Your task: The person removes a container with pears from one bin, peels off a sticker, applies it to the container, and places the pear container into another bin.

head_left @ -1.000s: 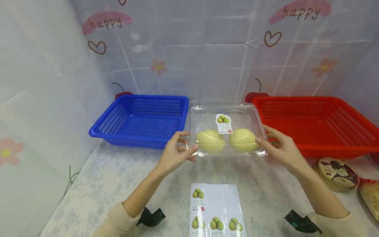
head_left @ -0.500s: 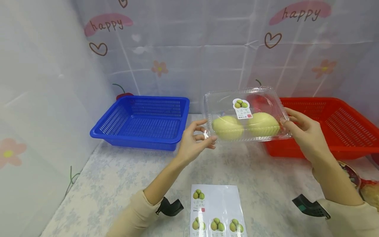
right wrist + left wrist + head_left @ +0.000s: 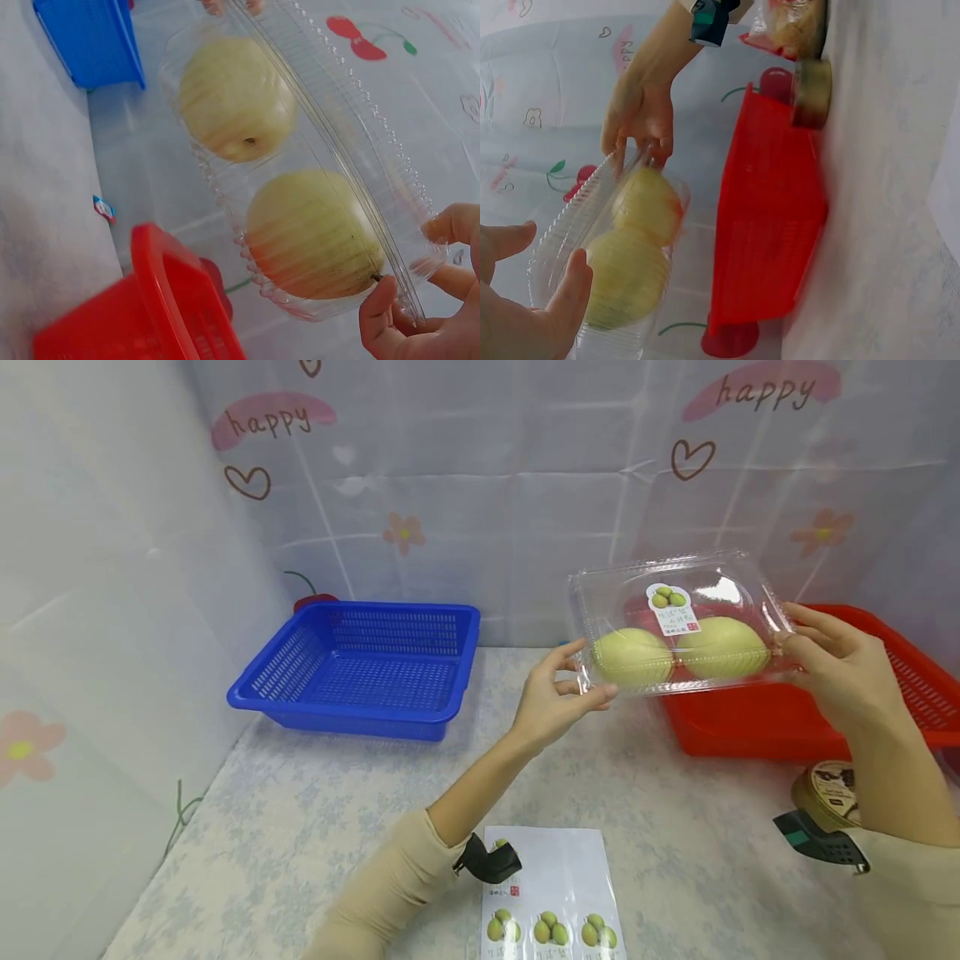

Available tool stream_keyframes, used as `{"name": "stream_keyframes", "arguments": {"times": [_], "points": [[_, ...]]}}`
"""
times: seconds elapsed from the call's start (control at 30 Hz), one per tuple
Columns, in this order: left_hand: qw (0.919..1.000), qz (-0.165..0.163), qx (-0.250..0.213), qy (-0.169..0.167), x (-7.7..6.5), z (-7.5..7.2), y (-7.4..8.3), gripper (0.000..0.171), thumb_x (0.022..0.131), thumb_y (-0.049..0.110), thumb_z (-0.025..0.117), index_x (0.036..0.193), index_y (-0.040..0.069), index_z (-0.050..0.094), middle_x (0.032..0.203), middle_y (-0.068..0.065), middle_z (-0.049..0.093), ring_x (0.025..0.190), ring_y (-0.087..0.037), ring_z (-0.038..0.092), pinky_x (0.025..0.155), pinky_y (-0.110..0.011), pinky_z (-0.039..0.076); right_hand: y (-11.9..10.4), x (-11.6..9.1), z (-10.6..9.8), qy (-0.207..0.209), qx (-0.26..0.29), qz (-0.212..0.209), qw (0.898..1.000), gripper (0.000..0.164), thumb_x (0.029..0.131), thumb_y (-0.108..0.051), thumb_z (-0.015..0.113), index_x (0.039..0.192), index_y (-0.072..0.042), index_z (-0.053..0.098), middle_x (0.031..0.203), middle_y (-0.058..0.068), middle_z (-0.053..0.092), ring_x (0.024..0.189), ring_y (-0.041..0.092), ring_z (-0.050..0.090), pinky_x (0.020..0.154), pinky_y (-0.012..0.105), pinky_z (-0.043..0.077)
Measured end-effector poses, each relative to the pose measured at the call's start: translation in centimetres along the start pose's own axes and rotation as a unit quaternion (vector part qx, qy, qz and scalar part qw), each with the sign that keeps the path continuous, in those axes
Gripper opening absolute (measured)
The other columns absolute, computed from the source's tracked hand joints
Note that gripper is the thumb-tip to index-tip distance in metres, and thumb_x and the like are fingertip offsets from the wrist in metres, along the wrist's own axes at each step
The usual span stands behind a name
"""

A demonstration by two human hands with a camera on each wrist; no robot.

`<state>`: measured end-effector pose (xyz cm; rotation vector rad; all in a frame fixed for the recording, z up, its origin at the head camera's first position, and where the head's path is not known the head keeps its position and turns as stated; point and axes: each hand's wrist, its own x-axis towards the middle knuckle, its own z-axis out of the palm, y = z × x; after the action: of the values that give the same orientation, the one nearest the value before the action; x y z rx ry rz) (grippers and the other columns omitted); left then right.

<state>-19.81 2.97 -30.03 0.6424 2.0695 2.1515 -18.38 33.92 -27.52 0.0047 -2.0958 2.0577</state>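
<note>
A clear plastic clamshell box [image 3: 708, 572] with two pale yellow-green pears [image 3: 722, 647] inside is held in the air, tilted, over the front left part of the red basket [image 3: 750, 722]. On its lid sits a pear-printed sticker [image 3: 673, 610]. My left hand [image 3: 555, 697] pinches the box's left end between thumb and fingers. At the opposite end my right hand [image 3: 843, 672] grips the edge, thumb on the near side; in the right wrist view its fingers [image 3: 450, 277] hold the rim. The box is closed.
A blue basket [image 3: 360, 672] stands at the back left. In front lies a sheet of pear stickers [image 3: 555, 893], partly covered by the left wrist strap. A round tin [image 3: 825, 793] sits before the red basket, partly behind my right forearm. A patterned curtain [image 3: 510, 493] hangs behind.
Both hands have carried the box to the right and upward, from between the two baskets to over the red basket. The box has tilted, its right end now higher. Both baskets stayed put.
</note>
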Motion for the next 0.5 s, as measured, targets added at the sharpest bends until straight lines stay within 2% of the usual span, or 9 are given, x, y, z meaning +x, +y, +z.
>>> {"name": "stream_keyframes", "arguments": {"times": [0.13,0.23,0.3,0.4,0.5], "points": [[1.0,-0.008,0.005,0.002,0.9,1.3,-0.3,0.073,0.078,0.007,0.075,0.142,0.008,0.04,0.123,-0.013,0.044,0.07,-0.01,0.063,0.06,-0.021,0.052,0.2,0.3,-1.2,0.035,0.025,-0.006,0.999,0.048,0.089,-0.016,0.065,0.135,-0.014,0.052,0.101,-0.007,0.06,0.081,0.006,0.059,0.059,0.017,0.053],[0.9997,-0.011,0.019,0.006,1.5,2.2,-0.5,0.073,0.077,0.01,0.077,0.141,0.011,0.043,0.125,-0.009,0.046,0.076,-0.009,0.06,0.064,-0.021,0.053,0.6,0.7,-2.2,0.056,0.055,-0.008,0.997,0.041,0.086,-0.013,0.068,0.127,-0.014,0.059,0.098,-0.006,0.062,0.077,0.008,0.059,0.056,0.02,0.054],[0.9997,-0.01,0.023,0.001,1.8,2.9,-0.7,0.073,0.077,0.011,0.077,0.141,0.011,0.043,0.125,-0.007,0.047,0.082,-0.009,0.06,0.066,-0.022,0.054,0.8,1.0,-3.0,0.07,0.068,-0.005,0.995,0.038,0.085,-0.012,0.07,0.122,-0.016,0.063,0.096,-0.005,0.063,0.075,0.009,0.06,0.055,0.021,0.054],[0.9997,-0.013,0.02,-0.01,2.4,3.8,-1.0,0.073,0.077,0.012,0.077,0.142,0.012,0.042,0.124,-0.001,0.048,0.081,-0.009,0.059,0.066,-0.021,0.054,1.0,1.6,-4.2,0.094,0.078,0.007,0.992,0.036,0.082,-0.015,0.073,0.116,-0.018,0.067,0.094,-0.006,0.063,0.071,0.009,0.06,0.052,0.022,0.053],[0.9995,-0.015,0.008,-0.025,3.0,4.9,-1.2,0.074,0.077,0.011,0.076,0.142,0.012,0.042,0.124,0.004,0.048,0.079,-0.006,0.058,0.066,-0.02,0.053,1.2,2.0,-5.3,0.106,0.08,0.013,0.991,0.03,0.084,-0.014,0.071,0.114,-0.019,0.067,0.092,-0.009,0.063,0.069,0.008,0.06,0.052,0.02,0.053]]}}
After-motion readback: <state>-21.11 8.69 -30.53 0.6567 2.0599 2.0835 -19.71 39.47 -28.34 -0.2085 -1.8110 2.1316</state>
